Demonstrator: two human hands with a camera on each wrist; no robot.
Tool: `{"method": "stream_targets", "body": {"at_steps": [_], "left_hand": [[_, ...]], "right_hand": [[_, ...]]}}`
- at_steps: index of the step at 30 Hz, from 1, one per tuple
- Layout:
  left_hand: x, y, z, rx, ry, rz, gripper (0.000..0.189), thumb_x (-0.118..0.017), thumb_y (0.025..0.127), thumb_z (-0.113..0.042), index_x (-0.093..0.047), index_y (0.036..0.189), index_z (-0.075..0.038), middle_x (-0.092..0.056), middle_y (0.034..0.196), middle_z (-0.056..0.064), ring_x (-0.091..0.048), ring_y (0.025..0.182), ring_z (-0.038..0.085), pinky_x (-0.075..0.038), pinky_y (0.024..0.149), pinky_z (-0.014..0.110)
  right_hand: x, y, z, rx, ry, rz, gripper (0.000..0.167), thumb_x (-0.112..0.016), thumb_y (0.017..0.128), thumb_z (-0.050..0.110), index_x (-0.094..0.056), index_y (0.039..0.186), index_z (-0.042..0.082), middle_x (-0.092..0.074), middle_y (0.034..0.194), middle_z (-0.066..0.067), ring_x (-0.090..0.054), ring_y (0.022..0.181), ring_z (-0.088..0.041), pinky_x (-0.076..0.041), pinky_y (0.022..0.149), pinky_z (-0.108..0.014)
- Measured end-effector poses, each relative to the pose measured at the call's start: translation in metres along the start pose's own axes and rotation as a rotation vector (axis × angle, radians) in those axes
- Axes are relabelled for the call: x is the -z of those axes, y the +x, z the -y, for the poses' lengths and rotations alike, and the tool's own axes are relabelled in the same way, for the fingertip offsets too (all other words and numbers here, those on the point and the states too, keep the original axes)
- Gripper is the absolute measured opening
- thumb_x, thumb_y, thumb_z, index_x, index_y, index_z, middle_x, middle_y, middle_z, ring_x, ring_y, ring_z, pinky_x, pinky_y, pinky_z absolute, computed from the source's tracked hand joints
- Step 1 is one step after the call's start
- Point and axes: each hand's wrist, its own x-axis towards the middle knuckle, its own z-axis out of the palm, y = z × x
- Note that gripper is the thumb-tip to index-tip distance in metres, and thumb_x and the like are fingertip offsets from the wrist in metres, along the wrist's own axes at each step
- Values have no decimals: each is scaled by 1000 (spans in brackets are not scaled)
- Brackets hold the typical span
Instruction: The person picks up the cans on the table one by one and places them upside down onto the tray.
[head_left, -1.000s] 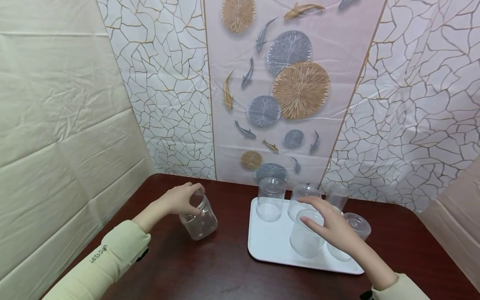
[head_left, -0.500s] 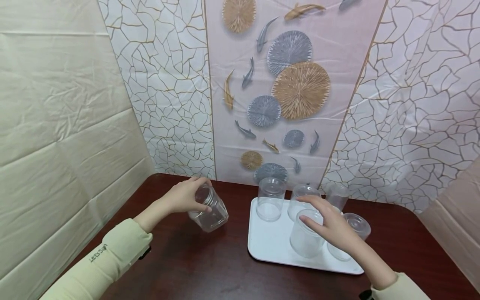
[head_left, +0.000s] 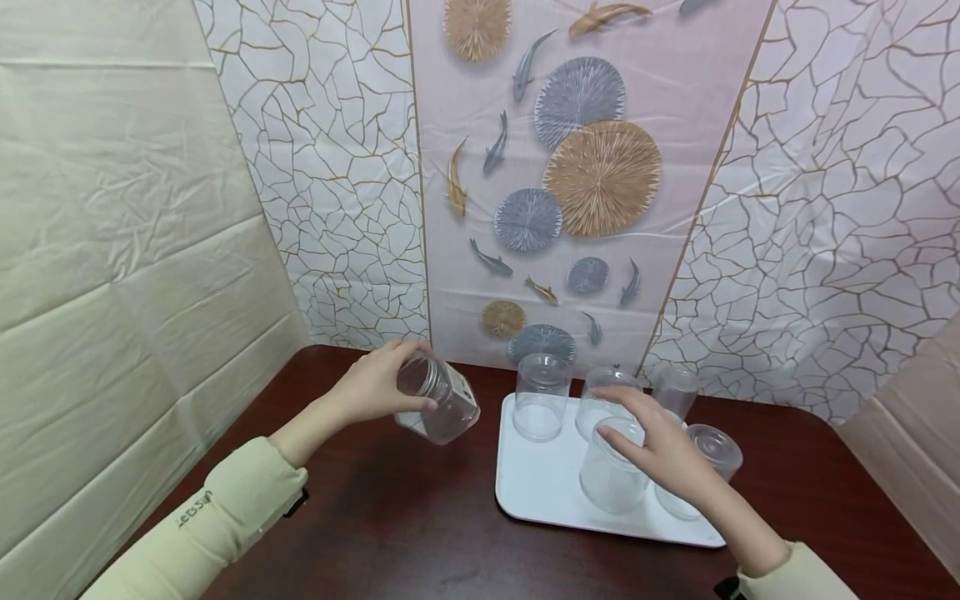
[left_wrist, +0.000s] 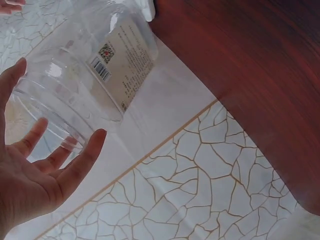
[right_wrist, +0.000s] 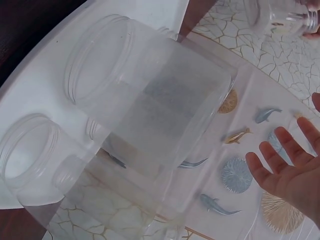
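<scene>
My left hand grips a clear plastic jar around its threaded neck, above the table left of the tray. The jar is tilted, its mouth toward the palm and its base pointing right. A printed label with a barcode shows on its side in the left wrist view. My right hand hovers with fingers spread over the front clear jar on the white tray. In the right wrist view that jar stands mouth down, and the right fingers are apart from it.
Several more clear jars stand on the tray, one at its back left and one at its right. The dark red table meets a patterned cloth wall behind, and a beige cloth hangs at left.
My left hand has carried its jar right and upward, tipping it further so the base swings right and the label comes into view. The right hand stays almost still.
</scene>
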Motion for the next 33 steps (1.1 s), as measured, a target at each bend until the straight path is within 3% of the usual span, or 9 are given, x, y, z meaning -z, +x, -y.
{"method": "stream_targets", "body": {"at_steps": [9, 16, 23, 29, 33], "left_hand": [[6, 2, -4, -34, -106, -114, 68, -81, 69, -41, -50, 126, -21, -56, 123, 9, -57, 106, 26, -50, 84, 46], [7, 3, -8, -69, -273, -218, 66, -82, 71, -32, -50, 126, -18, -52, 126, 6, -56, 111, 30, -52, 85, 47], [3, 6, -8, -12, -614, -213, 63, -80, 75, -20, -47, 128, -23, -47, 133, 3, -51, 117, 29, -56, 72, 35], [-1, 7, -11, -29, -736, -212, 63, -77, 77, -13, -45, 131, -19, -40, 138, 6, -50, 119, 32, -57, 70, 36], [-5, 9, -15, -43, -808, -192, 64, -76, 78, -9, -44, 132, -17, -37, 141, 8, -56, 112, 38, -58, 64, 35]], "right_hand": [[-1, 3, 3, -45, 25, -66, 43, -67, 86, 11, -55, 127, 8, -58, 126, -10, -54, 113, -27, -50, 82, -43], [0, 5, 7, -77, 68, -81, 45, -68, 86, 14, -55, 128, 10, -57, 127, -9, -54, 113, -28, -51, 83, -45], [-4, 7, 10, -89, 112, -84, 50, -72, 82, 14, -53, 128, 7, -57, 128, -10, -53, 114, -27, -50, 86, -45], [-4, 11, 14, -91, 155, -90, 56, -73, 81, 12, -50, 133, 9, -55, 130, -9, -51, 116, -27, -50, 88, -43], [-6, 14, 19, -96, 218, -98, 60, -73, 81, 10, -47, 135, 9, -52, 134, -8, -50, 118, -18, -49, 91, -29]]}}
